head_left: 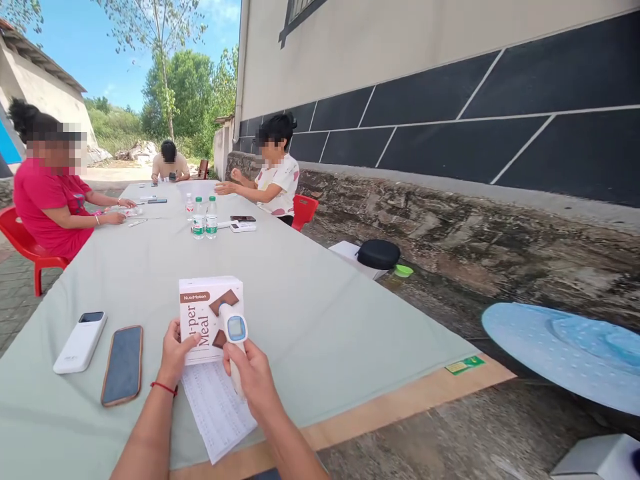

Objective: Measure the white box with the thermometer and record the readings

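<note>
Gripped at its lower left edge by my left hand (176, 350), a white box (193, 327) with brown print and chocolate pictures stands tilted over the table. My right hand (253, 373) is wrapped round the handle of a white infrared thermometer (235, 325). Its small blue-framed screen faces me, and its head is in front of the box's right side; whether they touch I cannot tell. Below both hands lies a sheet of paper (217, 413) with rows of writing. Left of my left hand are a phone (123, 365) in a brown case and a white power bank (81, 343).
Plastic bottles (199, 220) stand farther along the table (325, 320), near a dark phone (243, 219). People sit at the left (55, 200), right (277, 180) and far end (170, 167). Off the right edge are a black case (379, 253) and a blue round item (565, 353).
</note>
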